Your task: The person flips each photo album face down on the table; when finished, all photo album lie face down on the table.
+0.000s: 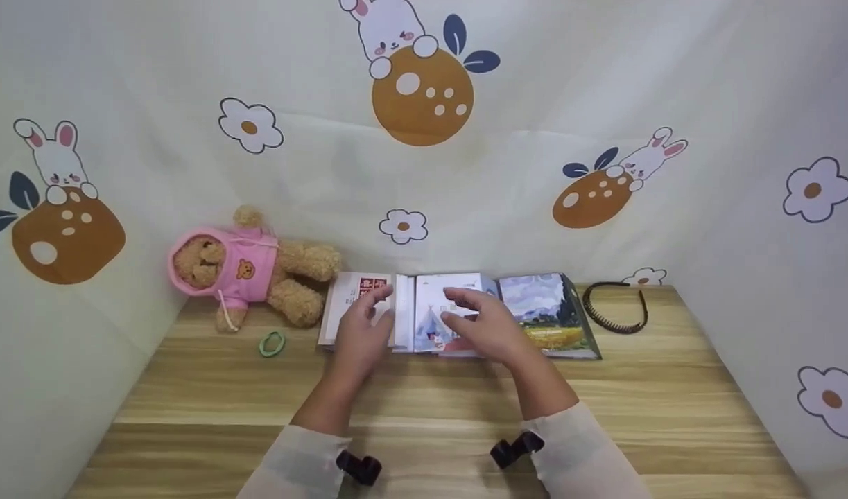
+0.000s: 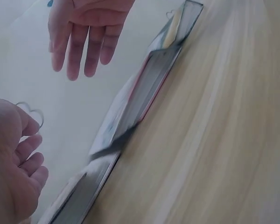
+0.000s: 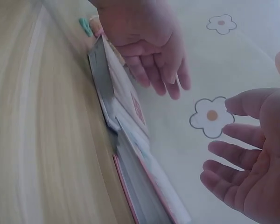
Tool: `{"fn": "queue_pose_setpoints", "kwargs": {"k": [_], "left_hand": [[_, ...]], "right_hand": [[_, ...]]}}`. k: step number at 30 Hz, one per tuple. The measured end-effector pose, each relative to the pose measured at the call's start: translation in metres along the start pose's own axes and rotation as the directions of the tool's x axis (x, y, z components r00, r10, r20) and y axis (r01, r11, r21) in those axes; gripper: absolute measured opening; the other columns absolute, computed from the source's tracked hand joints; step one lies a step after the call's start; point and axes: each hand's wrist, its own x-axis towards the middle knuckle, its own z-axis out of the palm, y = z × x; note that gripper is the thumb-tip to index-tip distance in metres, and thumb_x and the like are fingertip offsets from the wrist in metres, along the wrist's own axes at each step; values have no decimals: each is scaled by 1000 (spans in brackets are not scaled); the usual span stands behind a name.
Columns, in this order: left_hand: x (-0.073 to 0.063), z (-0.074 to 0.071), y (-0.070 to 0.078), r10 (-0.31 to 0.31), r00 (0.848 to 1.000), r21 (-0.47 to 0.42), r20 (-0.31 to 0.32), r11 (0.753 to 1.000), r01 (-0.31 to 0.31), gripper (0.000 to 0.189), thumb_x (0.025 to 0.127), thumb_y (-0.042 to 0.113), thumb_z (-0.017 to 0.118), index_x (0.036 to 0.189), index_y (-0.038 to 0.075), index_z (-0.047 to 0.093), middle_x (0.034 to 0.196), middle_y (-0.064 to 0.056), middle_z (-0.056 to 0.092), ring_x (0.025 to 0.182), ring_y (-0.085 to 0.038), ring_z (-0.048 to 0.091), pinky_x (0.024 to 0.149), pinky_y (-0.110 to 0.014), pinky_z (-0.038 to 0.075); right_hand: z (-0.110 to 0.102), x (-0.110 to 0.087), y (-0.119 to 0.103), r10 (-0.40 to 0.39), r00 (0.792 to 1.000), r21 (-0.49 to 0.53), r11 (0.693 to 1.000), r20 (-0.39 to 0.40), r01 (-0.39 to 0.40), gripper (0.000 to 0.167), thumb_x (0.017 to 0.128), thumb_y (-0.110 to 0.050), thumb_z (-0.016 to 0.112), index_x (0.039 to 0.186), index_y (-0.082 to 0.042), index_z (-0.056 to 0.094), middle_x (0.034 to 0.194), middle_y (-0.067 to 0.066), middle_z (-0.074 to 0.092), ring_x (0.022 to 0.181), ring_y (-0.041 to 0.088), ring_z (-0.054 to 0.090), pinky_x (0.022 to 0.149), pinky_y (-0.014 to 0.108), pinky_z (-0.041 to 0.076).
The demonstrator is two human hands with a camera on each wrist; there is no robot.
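Three books lie in a row on the wooden table. My left hand [image 1: 363, 331] is raised over the left book [image 1: 340, 312], a white one with a red block on its cover. The middle book [image 1: 434, 294] has a pale cover with a tent picture. Above its right part hovers my right hand [image 1: 489, 326]. On the right, a book with a painted landscape [image 1: 545, 308] overlaps the row's end. Both hands hold nothing, palms turned toward each other, fingers relaxed and slightly bent. In the right wrist view the right hand [image 3: 256, 154] is apart from the books.
A teddy bear in a pink hoodie [image 1: 250, 270] lies at the back left. Near it is a green hair tie [image 1: 272, 343]. To the right of the books lies a dark headband [image 1: 616, 326]. A printed curtain [image 1: 326, 187] rises behind the table.
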Motion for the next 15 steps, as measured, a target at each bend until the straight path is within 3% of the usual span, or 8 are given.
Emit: {"fn": "queue_pose_setpoints", "kwargs": {"k": [2,4,9,15], "left_hand": [[1,-14,-4,-10,1000,29,-19,1000,11,43,101,13,66,145,10,66,153,-9,64,151,-29,53,129,-48,41],[1,-27,-8,-27,999,52,-21,998,28,44,102,14,66,146,9,65,154,-11,63,152,-30,51,130,-48,40],[1,-54,-18,-74,997,98,-9,992,74,46,104,19,65,148,9,62,159,-14,59,155,-32,47,132,-49,37],[3,-71,-26,-100,995,156,-4,983,99,50,103,19,65,151,6,59,160,-17,56,155,-35,48,132,-49,37]], "right_hand": [[9,5,-3,-2,1000,47,999,21,1,55,100,-27,75,152,-18,61,157,10,61,141,41,61,98,51,65],[20,11,-5,-16,999,55,998,31,15,56,100,-26,75,153,-17,60,155,11,63,141,39,61,97,49,66],[51,22,-13,-50,997,30,998,52,49,58,99,-27,75,152,-11,59,149,11,67,141,33,62,118,49,53],[79,29,-17,-19,996,51,999,82,15,59,99,-30,76,154,-18,59,151,7,66,142,30,62,121,50,51]]}}
